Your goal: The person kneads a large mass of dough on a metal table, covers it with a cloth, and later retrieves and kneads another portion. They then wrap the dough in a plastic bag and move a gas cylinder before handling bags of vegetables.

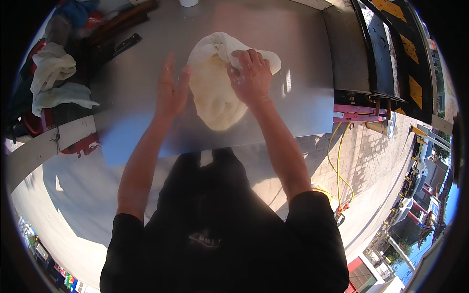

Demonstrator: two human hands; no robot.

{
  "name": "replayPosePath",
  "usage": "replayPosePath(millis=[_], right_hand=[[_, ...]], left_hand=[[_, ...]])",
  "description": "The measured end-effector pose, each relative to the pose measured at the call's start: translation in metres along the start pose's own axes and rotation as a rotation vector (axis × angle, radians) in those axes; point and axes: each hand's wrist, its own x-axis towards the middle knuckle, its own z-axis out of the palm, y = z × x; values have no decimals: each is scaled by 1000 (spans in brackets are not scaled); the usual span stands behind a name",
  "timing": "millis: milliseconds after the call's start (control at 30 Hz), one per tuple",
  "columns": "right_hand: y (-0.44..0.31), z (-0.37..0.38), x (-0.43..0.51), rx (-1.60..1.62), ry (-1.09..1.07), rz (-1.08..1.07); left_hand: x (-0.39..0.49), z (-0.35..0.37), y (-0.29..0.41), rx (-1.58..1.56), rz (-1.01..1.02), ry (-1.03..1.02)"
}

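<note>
A large lump of pale dough (218, 95) lies on a smooth metal work surface (300, 106), with gathered folds near its top and a lobe stretching to the right. My right hand (253, 77) grips that right part, its fingers curled over the fold. At the dough's left edge is my left hand (172, 88), upright with the thumb apart from the fingers and holding nothing; whether the thumb touches the dough is hard to tell. Whitish residue sticks to both hands.
A black-handled knife (126, 44) lies at the upper left, near dark wooden rods (117, 23). Crumpled pale cloths (55, 73) hang at the far left. A white container (189, 3) stands at the top. Metal equipment (346, 47) borders the right side; a yellow hose (331, 161) hangs below.
</note>
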Motion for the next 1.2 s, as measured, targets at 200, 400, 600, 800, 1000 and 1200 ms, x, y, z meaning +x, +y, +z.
replayPosePath(millis=[200,400,600,800,1000,1200], right_hand=[[-117,-61,-154,234,-109,180],[-105,-83,-190,-149,192,321],[-54,10,-149,-95,132,365],[6,34,-73,-199,73,364],[59,53,10,-177,103,349],[98,74,87,-170,-38,425]], left_hand=[[49,29,36,263,108,-663],[-78,-15,16,599,710,-416],[-66,-4,-28,629,750,-284],[27,37,-25,713,694,-176],[99,63,-13,793,515,-134],[150,85,-11,921,315,-47]])
